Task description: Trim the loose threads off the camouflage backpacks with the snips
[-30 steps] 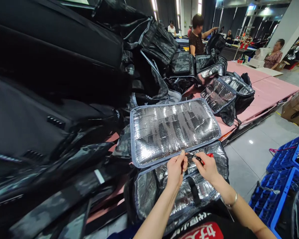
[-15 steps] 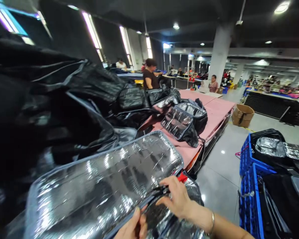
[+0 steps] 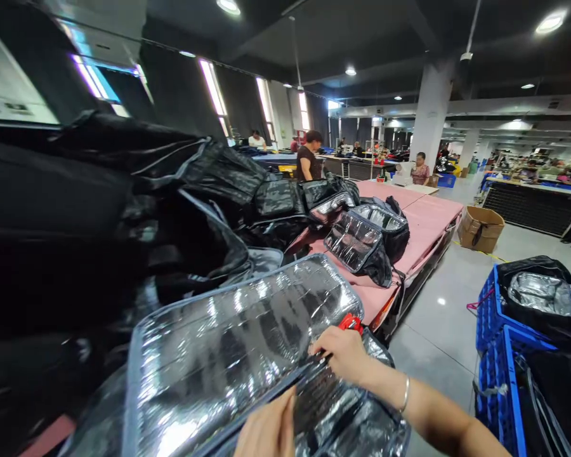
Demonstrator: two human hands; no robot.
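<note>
A black insulated bag (image 3: 247, 336) with a silver foil lining lies in front of me, its grey-edged flap laid open to the left. My right hand (image 3: 345, 354) is closed on the dark edge between flap and body, fingers pinched. A red object (image 3: 351, 322) shows just above that hand; its kind is unclear. Lower down, my left hand (image 3: 269, 428) has its fingers pressed together at the same edge, and what lies under them is partly hidden. The bag's foil-lined body (image 3: 330, 400) sits below both hands.
Black bags (image 3: 209, 184) pile high on the left. An open foil-lined bag (image 3: 366, 238) stands on the pink-covered table (image 3: 433, 216). Blue crates (image 3: 497, 393) with bags and a cardboard box (image 3: 480, 228) are on the floor at right. A person (image 3: 309, 158) stands beyond the pile.
My right hand has gone from spread fingers to a pinch on the bag's edge. More of the red object shows. The view has shifted, moving the scene rightward.
</note>
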